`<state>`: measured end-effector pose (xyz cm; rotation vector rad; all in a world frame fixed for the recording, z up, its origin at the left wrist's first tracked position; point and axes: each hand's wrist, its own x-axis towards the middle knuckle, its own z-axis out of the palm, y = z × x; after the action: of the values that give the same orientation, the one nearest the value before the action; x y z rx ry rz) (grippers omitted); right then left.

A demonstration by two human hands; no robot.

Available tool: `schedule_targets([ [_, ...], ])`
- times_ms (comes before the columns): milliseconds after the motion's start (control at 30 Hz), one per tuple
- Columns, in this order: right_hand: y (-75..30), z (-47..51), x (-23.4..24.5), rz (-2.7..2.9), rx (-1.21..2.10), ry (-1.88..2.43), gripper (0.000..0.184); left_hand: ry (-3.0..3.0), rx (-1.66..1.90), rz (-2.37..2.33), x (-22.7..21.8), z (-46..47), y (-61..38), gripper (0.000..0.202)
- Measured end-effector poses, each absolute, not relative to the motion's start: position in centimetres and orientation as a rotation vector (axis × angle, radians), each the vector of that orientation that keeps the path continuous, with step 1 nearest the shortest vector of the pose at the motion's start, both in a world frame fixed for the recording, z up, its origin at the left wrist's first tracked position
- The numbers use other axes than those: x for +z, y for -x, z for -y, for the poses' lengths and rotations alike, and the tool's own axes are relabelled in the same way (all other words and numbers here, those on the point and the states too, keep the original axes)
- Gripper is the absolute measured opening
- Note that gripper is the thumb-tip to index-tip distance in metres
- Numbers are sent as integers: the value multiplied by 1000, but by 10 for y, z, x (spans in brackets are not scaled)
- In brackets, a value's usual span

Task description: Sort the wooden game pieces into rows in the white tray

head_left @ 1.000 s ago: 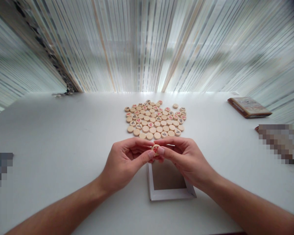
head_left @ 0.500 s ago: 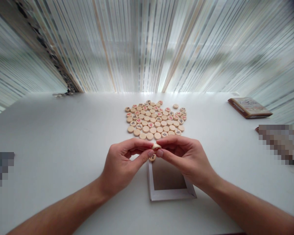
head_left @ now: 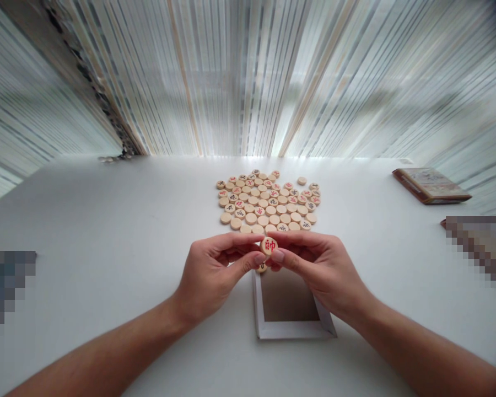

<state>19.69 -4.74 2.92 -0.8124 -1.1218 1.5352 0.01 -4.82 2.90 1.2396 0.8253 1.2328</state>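
Between the fingertips of both hands is a round wooden Chinese chess piece (head_left: 268,246), its red character turned up towards me. My left hand (head_left: 220,270) pinches its left side and my right hand (head_left: 312,264) its right side. Just below it, partly hidden by my fingers, a piece with a black mark (head_left: 262,267) lies at the far left corner of an open shallow box (head_left: 293,331) with a pale rim and brown inside. Beyond my hands many more chess pieces (head_left: 271,210) are spread flat, some showing red or black characters, others plain side up.
White table (head_left: 107,237) lies under everything. A boxed item or book (head_left: 432,184) sits at the right, with a blurred-out object (head_left: 477,245) nearer me. Another blurred-out object (head_left: 8,292) is at the left edge. Striped string curtains (head_left: 215,77) hang behind the table.
The held piece has been tilted from edge-on so its red face now shows. The whole view has shifted slightly, with things appearing a little further right.
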Motion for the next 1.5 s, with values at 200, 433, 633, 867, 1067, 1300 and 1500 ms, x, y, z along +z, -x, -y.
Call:
schedule_targets([
  [200,-199,48,27,1163,1530,801,20,-1191,1187,-801,25,48,1,24],
  [433,-199,47,30,1167,1518,801,21,-1164,1154,-774,30,46,-3,22],
  [633,-195,49,35,1200,1513,794,25,-1218,1135,-831,34,45,-2,22],
  [867,-199,50,34,1325,1450,939,22,-1239,1138,-845,30,48,0,17],
  [1067,-200,47,33,1231,1612,939,29,-1269,1105,-764,25,50,0,33],
  [1300,-197,47,34,1097,1755,963,39,-1373,1074,-792,28,51,-2,25],
  [1500,-198,49,33,1153,1730,1018,36,-1582,1061,-811,30,53,-1,21],
])
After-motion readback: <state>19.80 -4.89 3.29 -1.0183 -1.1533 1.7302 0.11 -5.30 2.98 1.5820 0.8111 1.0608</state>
